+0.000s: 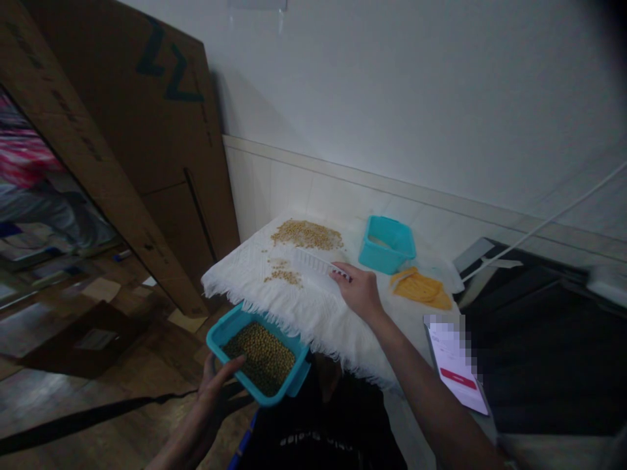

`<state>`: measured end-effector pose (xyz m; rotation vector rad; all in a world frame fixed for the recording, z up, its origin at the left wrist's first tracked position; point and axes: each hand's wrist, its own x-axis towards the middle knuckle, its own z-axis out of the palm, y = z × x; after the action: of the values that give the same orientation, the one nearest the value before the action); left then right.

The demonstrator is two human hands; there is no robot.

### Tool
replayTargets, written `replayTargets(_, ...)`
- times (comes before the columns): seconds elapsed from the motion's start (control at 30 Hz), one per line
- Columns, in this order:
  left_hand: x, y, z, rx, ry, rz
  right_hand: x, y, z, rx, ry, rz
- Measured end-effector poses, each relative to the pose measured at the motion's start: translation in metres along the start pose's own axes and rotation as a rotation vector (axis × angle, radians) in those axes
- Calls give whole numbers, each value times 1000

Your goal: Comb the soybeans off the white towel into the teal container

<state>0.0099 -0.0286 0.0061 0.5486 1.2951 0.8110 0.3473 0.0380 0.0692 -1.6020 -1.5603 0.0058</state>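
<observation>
My left hand [215,382] grips the near left side of a teal plastic bin [294,385], thumb over the rim. Yellowish and darker soybeans [264,359] lie inside it, and it is held just below the table's fringed front edge. My right hand [356,287] is closed on one end of a long white comb-like tool [313,261], which reaches left over the white cloth [318,307]. Beside its tip lies a small scatter of soybeans [284,274]. Behind it is a larger spread of soybeans [308,234].
A second teal bin [385,261] stands at the back right. Near it lie a yellow cloth [422,289] and a phone [455,362] with a lit screen. A large cardboard box [147,130] rises at the left, and a white wall [392,98] bounds the back.
</observation>
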Motion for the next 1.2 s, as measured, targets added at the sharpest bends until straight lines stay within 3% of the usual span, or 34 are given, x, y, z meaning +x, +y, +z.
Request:
replayTargets(0.53,8,-6,-3,-30,12,-13,-12,-8,-6,124,-1,-42)
replayTargets(1.2,10,-10,-2,-28,64,-8,-30,-12,-24,111,-17,24)
